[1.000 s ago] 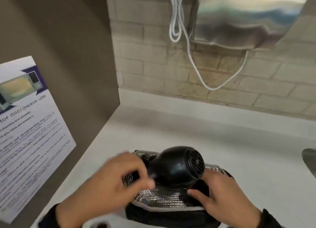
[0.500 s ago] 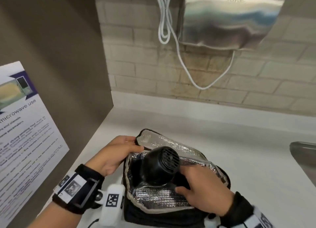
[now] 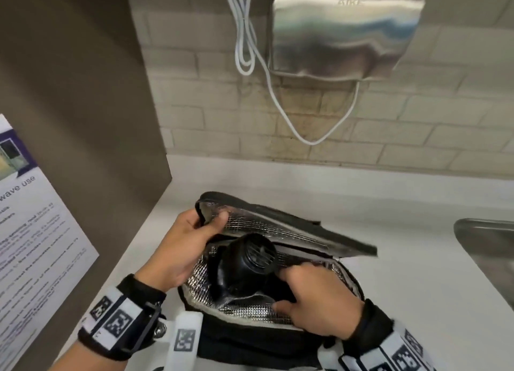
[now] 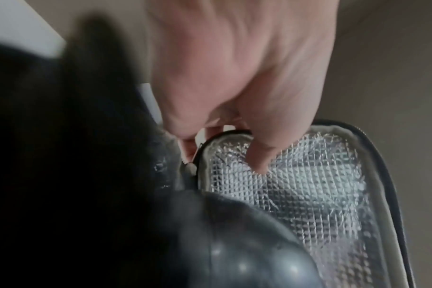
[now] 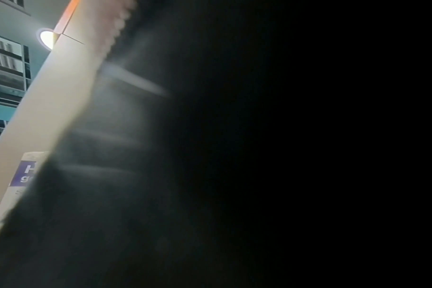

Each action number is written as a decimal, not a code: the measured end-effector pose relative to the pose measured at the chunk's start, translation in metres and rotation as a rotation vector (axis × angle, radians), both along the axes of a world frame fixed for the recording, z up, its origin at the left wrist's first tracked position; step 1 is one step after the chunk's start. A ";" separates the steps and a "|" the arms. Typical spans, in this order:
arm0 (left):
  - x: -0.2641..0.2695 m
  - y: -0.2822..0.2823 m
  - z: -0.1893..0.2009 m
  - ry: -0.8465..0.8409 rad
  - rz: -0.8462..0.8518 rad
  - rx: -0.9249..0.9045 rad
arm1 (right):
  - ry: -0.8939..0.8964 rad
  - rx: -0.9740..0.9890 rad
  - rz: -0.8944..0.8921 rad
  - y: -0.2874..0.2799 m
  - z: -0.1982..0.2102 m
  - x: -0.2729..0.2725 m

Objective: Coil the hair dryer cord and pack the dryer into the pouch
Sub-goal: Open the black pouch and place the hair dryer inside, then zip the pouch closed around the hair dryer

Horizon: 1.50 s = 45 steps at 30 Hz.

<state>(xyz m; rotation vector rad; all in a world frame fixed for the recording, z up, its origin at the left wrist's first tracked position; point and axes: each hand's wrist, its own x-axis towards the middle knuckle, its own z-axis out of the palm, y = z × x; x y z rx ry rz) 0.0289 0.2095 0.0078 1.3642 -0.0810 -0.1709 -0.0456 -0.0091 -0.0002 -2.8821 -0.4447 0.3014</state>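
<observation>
Two hands at pouch (image 3: 250, 340), dryer (image 3: 244, 265) half sunk in its foil-lined mouth.

Left hand (image 3: 183, 248) pinching lid (image 3: 281, 228) at its left corner, thumb on the foil side, fingers behind, holding it tilted above the dryer. Right hand (image 3: 317, 301) curled inside the pouch just right of the dryer, touching it; what it grips hidden, so cannot tell. Dryer's long axis running down into the pouch, vent end up and poking above the rim, so probably needs pushing lower or laying flat before closing. Cord not visible. Little slack inside, mostly right of the dryer; bare counter (image 3: 403, 259) right of the pouch, panel (image 3: 83, 120) near on its left.
</observation>
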 end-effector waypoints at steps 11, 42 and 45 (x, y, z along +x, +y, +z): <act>-0.015 0.039 -0.007 -0.511 -0.309 0.326 | -0.055 0.163 -0.142 -0.012 0.011 -0.019; 0.036 -0.161 0.123 -0.917 -1.117 1.320 | 0.146 0.999 -0.540 -0.088 -0.001 -0.041; 0.040 -0.195 0.107 -0.811 -1.317 1.566 | 0.137 0.990 -0.531 -0.087 -0.005 -0.040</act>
